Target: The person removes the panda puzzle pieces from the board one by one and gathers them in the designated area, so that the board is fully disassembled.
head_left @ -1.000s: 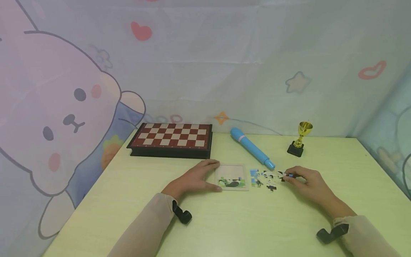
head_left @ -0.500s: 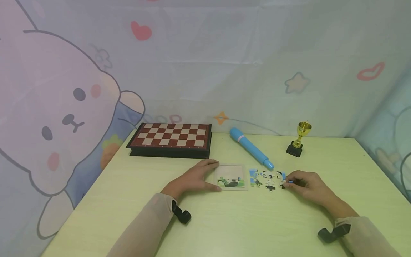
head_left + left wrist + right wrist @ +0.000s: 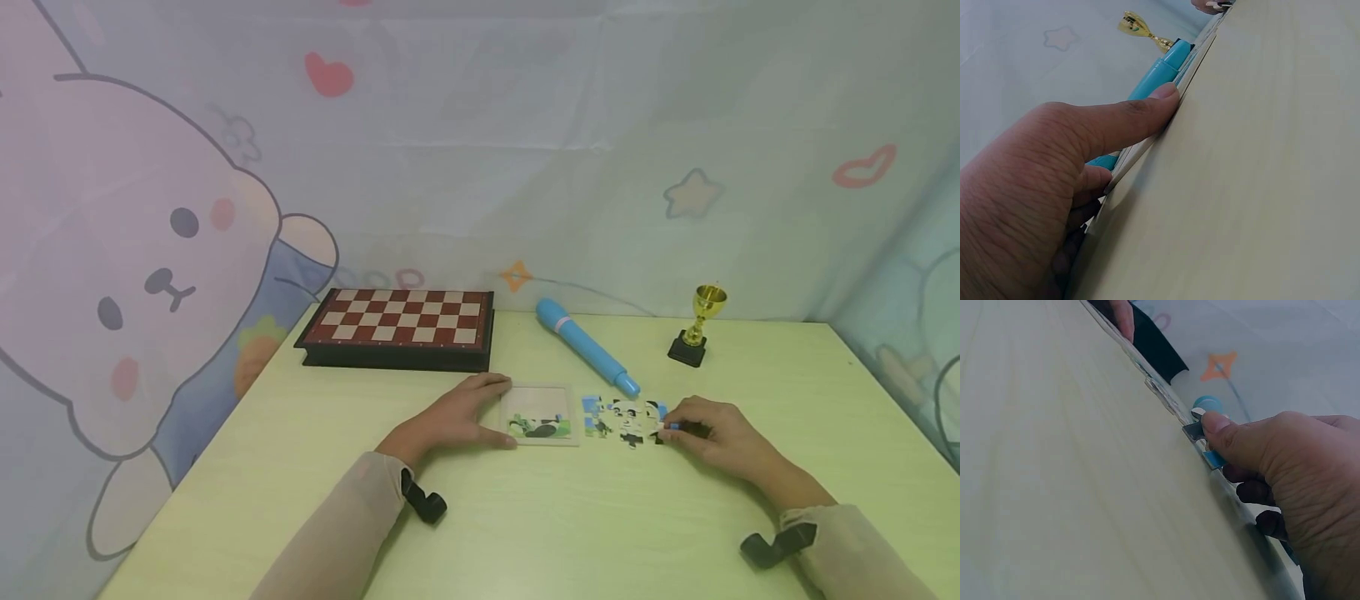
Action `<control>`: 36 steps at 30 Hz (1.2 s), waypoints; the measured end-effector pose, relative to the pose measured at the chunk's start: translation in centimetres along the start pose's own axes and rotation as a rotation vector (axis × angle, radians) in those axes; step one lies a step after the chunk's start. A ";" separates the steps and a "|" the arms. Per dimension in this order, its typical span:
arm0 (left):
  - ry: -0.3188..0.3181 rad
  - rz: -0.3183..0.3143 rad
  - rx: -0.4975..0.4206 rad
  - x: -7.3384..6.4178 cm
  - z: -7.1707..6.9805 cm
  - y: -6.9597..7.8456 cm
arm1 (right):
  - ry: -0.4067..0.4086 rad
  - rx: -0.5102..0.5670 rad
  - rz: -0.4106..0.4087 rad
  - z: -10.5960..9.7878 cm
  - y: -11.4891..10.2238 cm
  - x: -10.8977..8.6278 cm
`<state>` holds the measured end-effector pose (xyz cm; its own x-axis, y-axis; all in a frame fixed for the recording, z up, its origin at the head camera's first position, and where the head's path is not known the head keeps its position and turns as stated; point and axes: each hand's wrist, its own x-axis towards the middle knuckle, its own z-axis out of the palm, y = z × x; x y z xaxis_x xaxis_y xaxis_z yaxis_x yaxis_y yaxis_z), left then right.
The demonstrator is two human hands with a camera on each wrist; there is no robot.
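In the head view my left hand (image 3: pixel 461 415) spans the left side of a small puzzle frame (image 3: pixel 576 421), thumb at its near corner and fingers at its far corner. Panda and green picture parts fill the frame's lower part; its upper part shows the bare backing. The left wrist view has the thumb (image 3: pixel 1141 119) along the frame's edge. To the right of the frame, several loose jigsaw pieces (image 3: pixel 632 414) lie close together. At their right end my right hand (image 3: pixel 716 429) pinches a jigsaw piece with a blue part (image 3: pixel 1213 459), low over the table.
A red and white chessboard box (image 3: pixel 405 325) stands at the back left. Behind the pieces lies a blue capped tube (image 3: pixel 588 346), its tip near them. A small gold trophy cup (image 3: pixel 697 325) on a black base stands at the back right. A printed cloth (image 3: pixel 480 167) hangs behind the table.
My right hand has shifted slightly toward the near side, and a black, white and blue piece now shows beside the others at the upper right. The left hand and frame stay in place.
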<state>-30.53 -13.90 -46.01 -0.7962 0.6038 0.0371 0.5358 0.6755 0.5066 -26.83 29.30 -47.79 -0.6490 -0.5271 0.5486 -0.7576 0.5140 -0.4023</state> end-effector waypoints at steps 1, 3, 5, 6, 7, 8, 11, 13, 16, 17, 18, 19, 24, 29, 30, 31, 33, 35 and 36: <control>0.000 0.000 -0.001 0.0 0.0 0.0 | 0.000 -0.007 0.000 0.0 0.0 0.0; 0.001 0.002 -0.003 0.0 0.0 0.0 | 0.002 -0.022 -0.006 0.0 -0.1 0.1; 0.002 0.004 -0.006 -0.1 0.0 0.0 | 0.005 -0.043 -0.018 0.0 -0.2 0.1; 0.003 0.005 -0.006 -0.1 0.0 0.0 | 0.007 -0.054 -0.028 0.0 -0.2 0.1; 0.002 0.005 -0.003 -0.1 0.0 -0.1 | 0.009 -0.061 -0.036 0.0 -0.2 0.2; 0.002 0.006 0.001 -0.1 0.0 -0.1 | 0.011 -0.066 -0.046 0.0 -0.2 0.2; 0.006 0.010 0.006 0.0 0.1 -0.2 | 0.015 -0.070 -0.064 0.1 -0.1 0.3; 0.004 0.006 0.007 0.0 0.1 -0.2 | 0.014 -0.071 -0.062 0.1 -0.1 0.3; 0.004 -0.001 -0.002 0.0 0.1 -0.2 | 0.010 -0.080 -0.051 0.2 0.0 0.3; 0.004 -0.002 -0.003 0.0 0.1 -0.3 | 0.008 -0.081 -0.044 0.1 0.0 0.2; 0.003 -0.002 -0.001 0.0 0.1 -0.3 | 0.006 -0.078 -0.037 0.1 0.0 0.2; 0.003 -0.002 0.000 0.1 0.1 -0.3 | 0.004 -0.072 -0.029 0.1 -0.1 0.2; 0.002 0.004 0.002 0.0 0.1 -0.2 | -0.008 -0.040 -0.006 0.0 -0.1 0.2; 0.002 0.006 -0.005 0.0 0.1 -0.1 | -0.001 -0.044 -0.056 0.1 0.1 0.2; 0.002 0.005 -0.006 0.0 0.1 -0.1 | -0.001 -0.045 -0.067 0.1 0.1 0.2; 0.001 0.002 -0.005 0.0 0.1 -0.1 | 0.000 -0.046 -0.073 0.2 0.1 0.2; 0.000 -0.002 -0.005 -0.1 0.1 -0.1 | 0.001 -0.045 -0.074 0.2 0.1 0.2; 0.002 -0.002 -0.004 -0.1 0.1 -0.1 | -0.001 -0.044 -0.065 0.2 0.1 0.2; 0.003 -0.001 -0.001 0.0 0.1 -0.1 | -0.002 -0.044 -0.060 0.2 0.1 0.2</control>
<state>-30.54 -13.98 -46.12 -0.7976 0.6019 0.0387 0.5345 0.6757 0.5077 -27.04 29.10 -47.86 -0.6024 -0.5596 0.5691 -0.7916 0.5104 -0.3360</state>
